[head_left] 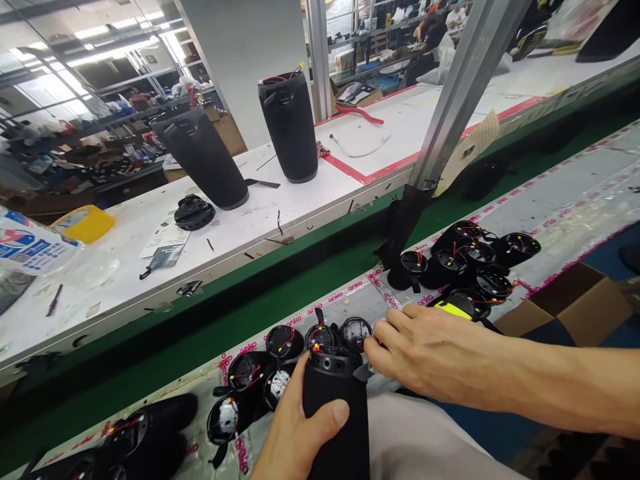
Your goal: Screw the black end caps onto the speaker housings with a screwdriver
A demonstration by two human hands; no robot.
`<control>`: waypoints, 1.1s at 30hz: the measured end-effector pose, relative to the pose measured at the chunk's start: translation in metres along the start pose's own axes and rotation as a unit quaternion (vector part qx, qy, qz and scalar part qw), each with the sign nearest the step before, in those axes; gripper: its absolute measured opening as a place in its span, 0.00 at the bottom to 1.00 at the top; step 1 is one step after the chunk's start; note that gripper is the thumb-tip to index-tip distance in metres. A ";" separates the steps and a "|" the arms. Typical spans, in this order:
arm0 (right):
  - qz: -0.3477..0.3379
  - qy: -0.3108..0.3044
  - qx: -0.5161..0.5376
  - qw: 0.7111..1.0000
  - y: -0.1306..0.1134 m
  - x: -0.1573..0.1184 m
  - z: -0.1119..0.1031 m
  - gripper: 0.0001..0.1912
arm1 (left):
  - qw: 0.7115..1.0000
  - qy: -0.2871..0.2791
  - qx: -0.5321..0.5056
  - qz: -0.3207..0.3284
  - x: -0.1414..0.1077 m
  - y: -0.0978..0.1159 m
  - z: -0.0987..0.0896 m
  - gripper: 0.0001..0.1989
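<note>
My left hand is wrapped round a black cylindrical speaker housing, its thumb across the front. Red wires with a small yellow connector show at the housing's top, above a ring with holes. Beside that top, the curled fingers of my right hand pinch a short dark strap at the housing's side. The fingertips are partly hidden. Just beyond, several similar housings stand with wired tops facing up, some with silvery discs inside.
More black housings stand on the taped grey conveyor surface to the right, near an open cardboard box. Across a green strip, a white bench bears two upright housings, a black cap and yellow tape. A metal post rises there.
</note>
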State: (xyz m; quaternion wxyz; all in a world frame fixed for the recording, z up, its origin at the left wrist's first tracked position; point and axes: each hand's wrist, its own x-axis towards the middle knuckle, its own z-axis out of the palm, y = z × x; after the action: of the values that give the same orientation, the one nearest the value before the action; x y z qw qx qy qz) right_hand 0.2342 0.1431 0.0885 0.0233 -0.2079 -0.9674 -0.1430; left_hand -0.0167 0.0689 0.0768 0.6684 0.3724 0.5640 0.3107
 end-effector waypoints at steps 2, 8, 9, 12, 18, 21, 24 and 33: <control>0.001 -0.005 -0.009 1.000 -0.001 0.001 -0.004 0.06 | 1.000 0.012 0.019 0.001 -0.001 0.000 0.001 0.43; -0.005 -0.012 -0.022 1.000 -0.004 0.003 -0.009 0.06 | 0.997 0.054 0.058 0.000 -0.003 -0.002 0.003 0.45; -0.007 -0.014 -0.024 1.000 -0.004 0.002 -0.009 0.06 | 0.996 0.060 0.063 -0.002 -0.003 -0.002 0.003 0.45; -0.010 -0.017 -0.023 1.000 -0.006 0.002 -0.005 0.06 | 0.995 0.063 0.072 -0.008 -0.002 -0.003 0.003 0.45; 0.007 0.014 0.016 1.000 -0.002 0.003 0.006 0.04 | 0.998 0.063 0.014 0.007 0.003 -0.009 0.004 0.43; 0.020 0.076 0.067 0.995 0.003 -0.003 0.011 0.06 | 0.997 0.051 -0.065 -0.009 0.004 -0.015 0.002 0.44; 0.061 0.109 0.117 0.985 0.004 -0.011 0.014 0.09 | 0.992 0.089 -0.084 -0.029 0.005 -0.021 0.001 0.42; 0.158 -0.069 0.369 0.913 -0.018 0.003 -0.003 0.06 | 0.982 0.164 -0.094 -0.013 0.005 -0.038 0.006 0.33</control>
State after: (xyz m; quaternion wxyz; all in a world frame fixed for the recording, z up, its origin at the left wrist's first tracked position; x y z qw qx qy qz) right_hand 0.2241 0.1281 0.0865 0.0533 -0.3438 -0.9052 0.2441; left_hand -0.0100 0.0518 0.0421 0.6030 0.2444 0.6389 0.4104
